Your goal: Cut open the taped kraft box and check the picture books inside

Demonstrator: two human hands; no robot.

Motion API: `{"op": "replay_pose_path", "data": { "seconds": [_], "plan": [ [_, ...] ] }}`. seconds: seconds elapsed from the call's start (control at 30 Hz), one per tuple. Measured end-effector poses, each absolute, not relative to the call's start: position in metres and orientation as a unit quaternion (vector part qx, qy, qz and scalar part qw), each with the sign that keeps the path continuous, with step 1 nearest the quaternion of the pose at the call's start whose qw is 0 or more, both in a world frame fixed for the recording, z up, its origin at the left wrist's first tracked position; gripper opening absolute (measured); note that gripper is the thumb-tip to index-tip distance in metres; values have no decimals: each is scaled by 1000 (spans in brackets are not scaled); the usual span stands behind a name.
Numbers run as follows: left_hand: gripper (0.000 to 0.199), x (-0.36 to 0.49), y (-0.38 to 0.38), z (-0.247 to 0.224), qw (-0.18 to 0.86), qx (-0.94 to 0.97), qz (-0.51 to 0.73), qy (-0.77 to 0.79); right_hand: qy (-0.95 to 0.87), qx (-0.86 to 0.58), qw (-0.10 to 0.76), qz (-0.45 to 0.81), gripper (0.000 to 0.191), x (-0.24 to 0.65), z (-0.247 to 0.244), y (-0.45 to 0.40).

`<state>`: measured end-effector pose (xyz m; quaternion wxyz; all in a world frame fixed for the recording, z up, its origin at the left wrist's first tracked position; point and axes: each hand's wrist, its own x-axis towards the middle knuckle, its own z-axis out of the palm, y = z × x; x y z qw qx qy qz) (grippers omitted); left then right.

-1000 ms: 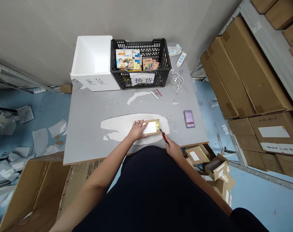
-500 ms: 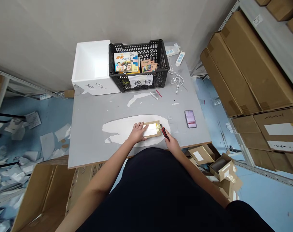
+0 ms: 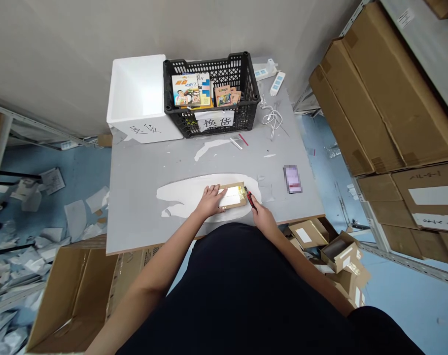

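A small cardboard box [image 3: 231, 196] with a white label and shiny tape on its right end lies on a white sheet [image 3: 183, 190] on the grey table. My left hand [image 3: 210, 201] presses on the box's left part, its fingers spread. Wrapped in my right hand [image 3: 262, 217] is a red and black cutter [image 3: 250, 198], whose tip is at the box's right end. Whether the tip touches the tape is too small to tell.
Behind stand a white foam box [image 3: 135, 129] and a black crate [image 3: 224, 121] holding books. A phone [image 3: 292, 179] lies to the right, with a white cable [image 3: 272, 118] and power strips [image 3: 277, 84] farther back. Cartons [image 3: 390, 93] fill the right shelf; an open carton [image 3: 57, 291] stands lower left.
The view has shifted slightly. The cutter in my right hand has tilted a little at the box's right end. My left hand stays on the box.
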<state>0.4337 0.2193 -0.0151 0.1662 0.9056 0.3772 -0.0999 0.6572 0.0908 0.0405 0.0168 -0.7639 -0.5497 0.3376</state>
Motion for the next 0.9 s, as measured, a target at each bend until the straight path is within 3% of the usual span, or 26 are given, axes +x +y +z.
{"op": "replay_pose_path", "data": {
  "seconds": [0.13,0.37,0.9],
  "plan": [
    [99,434,219,-16,166,906,-95,378,-576,-759,-63,298,61,649,46,94],
    [99,436,219,-14,178,896,-99,394,-584,-747,-113,296,67,642,48,92],
    [100,435,218,-14,171,900,-90,390,-578,-750,-97,308,67,640,48,84]
  ]
}}
